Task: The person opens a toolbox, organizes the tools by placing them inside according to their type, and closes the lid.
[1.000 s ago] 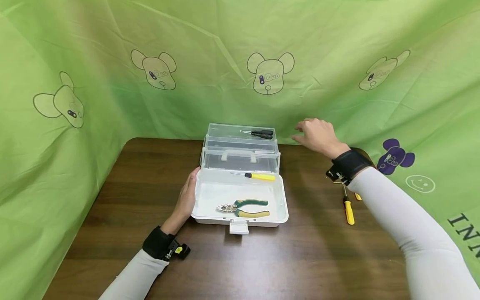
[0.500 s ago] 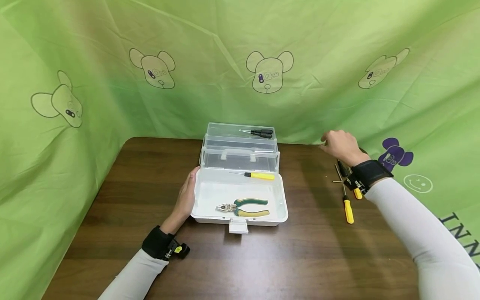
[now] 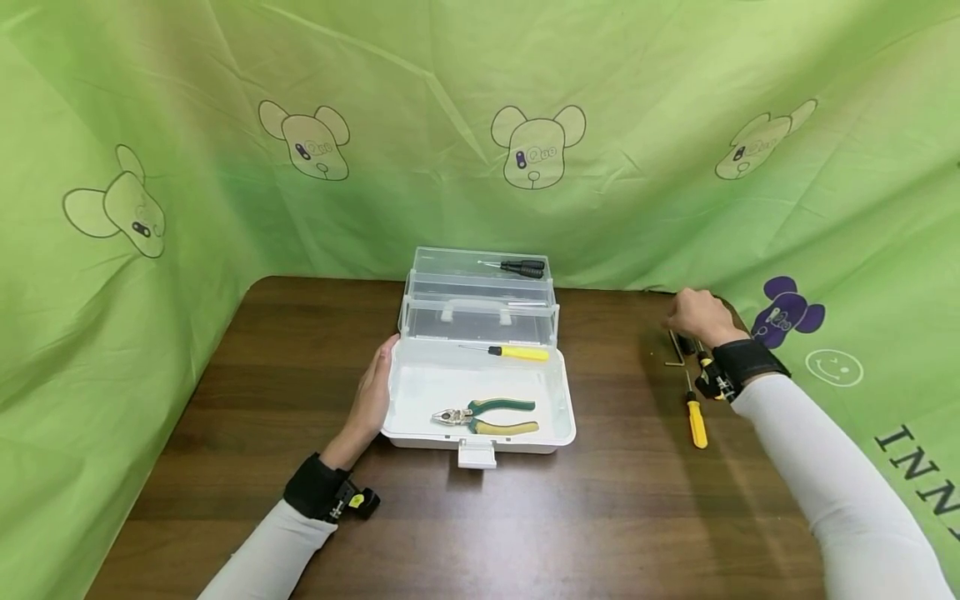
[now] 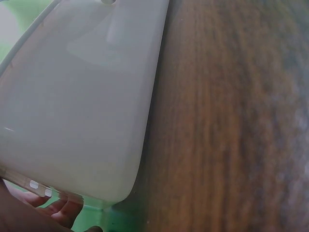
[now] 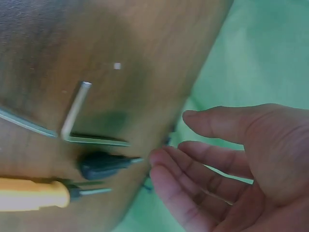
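In the head view my left hand (image 3: 372,396) grips the left side of an open white toolbox (image 3: 435,437); in the left wrist view its bent fingers (image 4: 65,210) wrap the box's far corner. My right hand (image 3: 701,315) hovers over the table's far right corner, close to several tools. The right wrist view has its fingers relaxed and apart, holding nothing, fingertips near the tip of a black short-handled screwdriver (image 5: 99,164). Beside that lie an L-shaped hex key (image 5: 72,113) and a yellow-handled screwdriver (image 5: 34,195). Another yellow-handled screwdriver (image 3: 697,423) lies nearer me.
Inside the toolbox lie pliers (image 3: 502,428) with green and yellow handles and a yellow screwdriver (image 3: 521,353). Black-handled tools (image 3: 525,267) sit in its raised clear tray (image 3: 465,287). A green cloth (image 3: 450,167) hangs behind the brown table (image 3: 600,517).
My right hand has moved from beside the toolbox's raised tray rightward and nearer, over the tools at the right corner. My left hand and the toolbox stay as they were.
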Available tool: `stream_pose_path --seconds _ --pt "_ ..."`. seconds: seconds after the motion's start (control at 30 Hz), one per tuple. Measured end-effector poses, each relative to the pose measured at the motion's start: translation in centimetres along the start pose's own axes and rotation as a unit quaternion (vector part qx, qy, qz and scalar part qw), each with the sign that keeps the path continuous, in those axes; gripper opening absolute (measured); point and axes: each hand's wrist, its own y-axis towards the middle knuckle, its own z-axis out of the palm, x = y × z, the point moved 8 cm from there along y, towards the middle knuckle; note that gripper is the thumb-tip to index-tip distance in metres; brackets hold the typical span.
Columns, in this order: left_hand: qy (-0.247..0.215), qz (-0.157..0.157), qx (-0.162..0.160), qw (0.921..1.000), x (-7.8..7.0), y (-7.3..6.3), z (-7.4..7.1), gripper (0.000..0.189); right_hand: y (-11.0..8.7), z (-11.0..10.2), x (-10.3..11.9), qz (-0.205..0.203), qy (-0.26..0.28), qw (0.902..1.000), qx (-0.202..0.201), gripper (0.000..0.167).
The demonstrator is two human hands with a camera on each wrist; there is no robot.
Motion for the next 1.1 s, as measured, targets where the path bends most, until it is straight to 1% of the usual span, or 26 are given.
stream_pose_path --seconds 0.13,0.4,0.5,0.63,0.87,0.97,1.1 --pt "-0.002 -0.002 -0.001 1.0 0.0 0.0 0.0 0.059 -0.1 1.1 -1.2 0.024 -0.005 0.9997 0.002 0.038" --pt "0.001 0.002 0.003 1.0 -0.1 0.1 0.0 0.06 -0.4 2.1 -2.4 0.049 -0.013 0.9986 -0.014 0.028" --pt "0.001 0.004 0.004 1.0 -0.2 0.1 0.0 0.06 -0.5 2.4 -2.7 0.055 -0.012 0.9983 -0.012 0.025" --pt "0.0 0.002 0.001 1.0 -0.2 0.1 0.0 0.06 -0.6 3.1 -2.9 0.059 -0.005 0.9982 -0.005 0.025" --pt "0.003 0.005 -0.001 1.0 -0.2 0.1 -0.1 0.059 -0.6 3.6 -3.2 0.072 -0.007 0.9973 -0.012 0.023" --pt "0.0 0.006 0.001 1.0 -0.3 0.1 -0.1 0.059 -0.6 3.8 -3.0 0.067 -0.011 0.9976 -0.015 0.021" --pt "-0.002 0.007 0.004 1.0 -0.3 0.1 0.0 0.059 -0.6 3.8 -2.5 0.054 -0.013 0.9979 -0.031 0.018"
